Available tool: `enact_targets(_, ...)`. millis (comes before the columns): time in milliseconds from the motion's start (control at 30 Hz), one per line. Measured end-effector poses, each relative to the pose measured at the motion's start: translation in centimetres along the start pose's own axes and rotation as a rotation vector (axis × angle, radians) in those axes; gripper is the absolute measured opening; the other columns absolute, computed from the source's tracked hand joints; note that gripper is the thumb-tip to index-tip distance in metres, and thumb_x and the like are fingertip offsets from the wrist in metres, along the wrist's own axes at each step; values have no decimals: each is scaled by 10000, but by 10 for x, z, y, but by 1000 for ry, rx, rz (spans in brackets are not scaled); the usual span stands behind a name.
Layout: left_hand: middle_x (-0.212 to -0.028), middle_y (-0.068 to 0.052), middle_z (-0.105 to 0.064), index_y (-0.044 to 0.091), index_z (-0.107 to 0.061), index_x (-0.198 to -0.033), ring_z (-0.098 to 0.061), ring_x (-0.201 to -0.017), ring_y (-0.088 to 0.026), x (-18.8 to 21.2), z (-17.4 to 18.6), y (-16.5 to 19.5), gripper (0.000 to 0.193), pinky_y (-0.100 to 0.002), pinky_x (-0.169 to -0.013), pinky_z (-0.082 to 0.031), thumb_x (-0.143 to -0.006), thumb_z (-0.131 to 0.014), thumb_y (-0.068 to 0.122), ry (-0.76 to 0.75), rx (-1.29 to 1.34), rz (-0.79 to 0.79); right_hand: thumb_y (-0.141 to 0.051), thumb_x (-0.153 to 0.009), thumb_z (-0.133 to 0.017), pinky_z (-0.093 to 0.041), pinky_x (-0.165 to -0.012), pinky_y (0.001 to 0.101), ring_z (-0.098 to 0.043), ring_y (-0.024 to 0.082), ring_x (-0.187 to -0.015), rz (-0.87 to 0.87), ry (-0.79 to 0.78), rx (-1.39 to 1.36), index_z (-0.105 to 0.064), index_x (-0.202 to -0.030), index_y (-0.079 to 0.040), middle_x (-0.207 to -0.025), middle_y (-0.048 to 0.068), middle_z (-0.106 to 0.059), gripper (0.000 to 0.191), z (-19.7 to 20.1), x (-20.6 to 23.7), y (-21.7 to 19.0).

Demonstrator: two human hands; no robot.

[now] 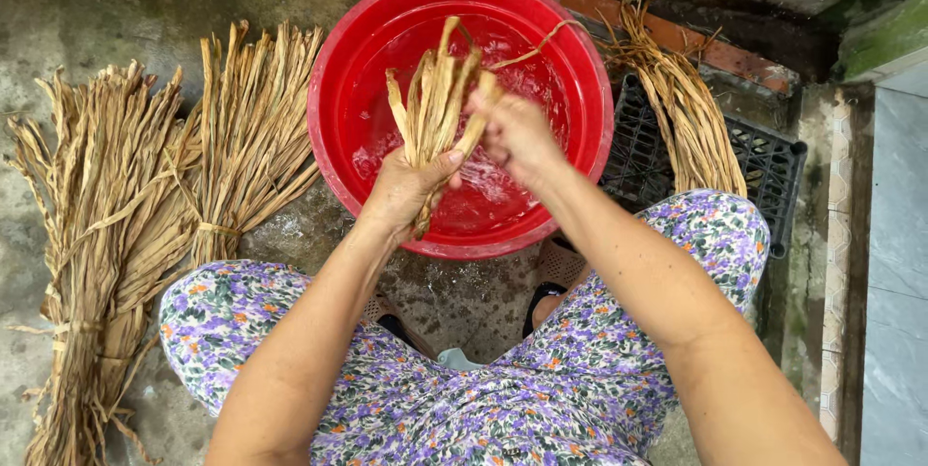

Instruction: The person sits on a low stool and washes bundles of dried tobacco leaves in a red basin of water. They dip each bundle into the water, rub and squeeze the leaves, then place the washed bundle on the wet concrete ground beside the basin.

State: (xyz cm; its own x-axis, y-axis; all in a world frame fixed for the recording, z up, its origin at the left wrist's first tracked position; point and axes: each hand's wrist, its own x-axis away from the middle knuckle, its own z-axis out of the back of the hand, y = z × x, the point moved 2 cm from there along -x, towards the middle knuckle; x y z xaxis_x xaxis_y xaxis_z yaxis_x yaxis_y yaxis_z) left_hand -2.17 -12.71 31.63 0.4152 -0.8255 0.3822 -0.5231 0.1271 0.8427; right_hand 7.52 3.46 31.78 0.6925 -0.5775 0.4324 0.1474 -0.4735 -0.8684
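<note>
Far left, on the wet concrete floor (454, 302): a large tied bundle of dry tan leaf strips (92, 234), lying lengthwise, tips fanned toward the top. Just beside it to the right, a second, smaller tied bundle of the same tan strips (246, 137), touching the first along its lower edge.

At centre, a round red plastic basin (333, 152) holding shallow, rippling water. Above the basin, a handful of wet tan leaf strips (435, 99), held upright, ends splayed upward over the water, lower end trailing past the near rim. Left hand (401, 190) clenched around the lower part of that handful, thumb across the front. Right hand (517, 137) closed on the right side of the same handful, fingers (483, 99) wrapped around the outer strips, slightly blurred.

Below, knees in purple floral fabric (464, 398), spread on either side of the basin, a sandalled foot between them.

Right of the basin, a black plastic lattice crate (773, 166) on the floor, with a loose sheaf of damp tan strips (686, 108) draped over it, one end touching the right knee. Further right, a mossy brick edge (677, 36) and a grey tiled step (894, 273).
</note>
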Motion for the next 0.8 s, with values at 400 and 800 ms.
enact_targets(400, -745, -76, -698, 12, -653, -1109, -562, -508, -81, 29, 43, 32, 201, -199, -413, -429, -933, -712, 90, -2, -48, 70, -223, -996, -646, -399, -385, 190, -464, 31, -458, 180, 304, -435, -704, -922, -35, -618, -44, -576, 210, 129, -52, -61)
enact_targets(800, -765, -62, -672, 38, -695, -1082, -490, -465, -64, 7, 14, -9, 351, -215, -401, -410, -1002, -632, 374, 2, -154, 75, -268, -960, -693, -333, -392, 168, -414, 8, -466, -4, -223, 127, -718, -1066, -89, -660, -67, -560, 210, -8, 20, -7)
